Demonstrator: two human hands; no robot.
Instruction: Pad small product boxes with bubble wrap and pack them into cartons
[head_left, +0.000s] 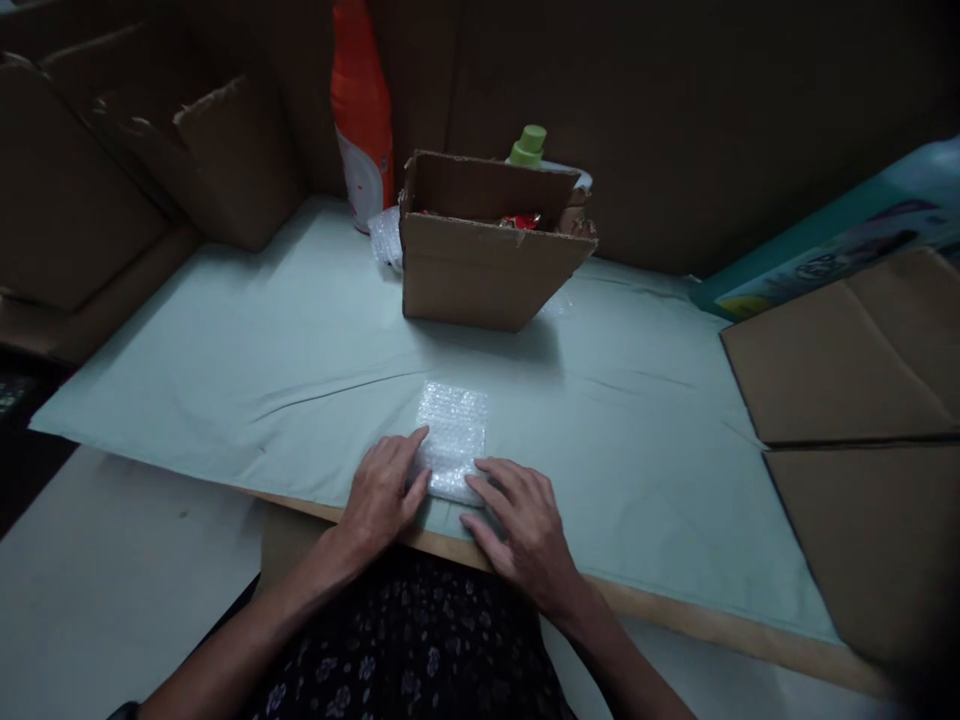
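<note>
A small piece of clear bubble wrap (pixel 454 430) lies flat near the front edge of the table, its near end looking thicker, as if folded. At its left edge rests my left hand (pixel 381 490), thumb and fingers apart, fingertips touching the wrap. My right hand (pixel 525 520) is at the near right corner, fingers spread, with fingertips on the wrap and the thumb on the cloth just below it. Neither hand grips the sheet. Whether anything lies inside the wrap I cannot tell.
Behind the wrap stands an open cardboard box (pixel 480 275) with red items inside. Rolled bubble wrap (pixel 386 238) and an orange bottle (pixel 364 120) stand left of it, a green-capped bottle (pixel 529 146) behind. Cardboard (pixel 855 350) and a teal container (pixel 832 240) flank the right; more cardboard boxes (pixel 82 180) the left.
</note>
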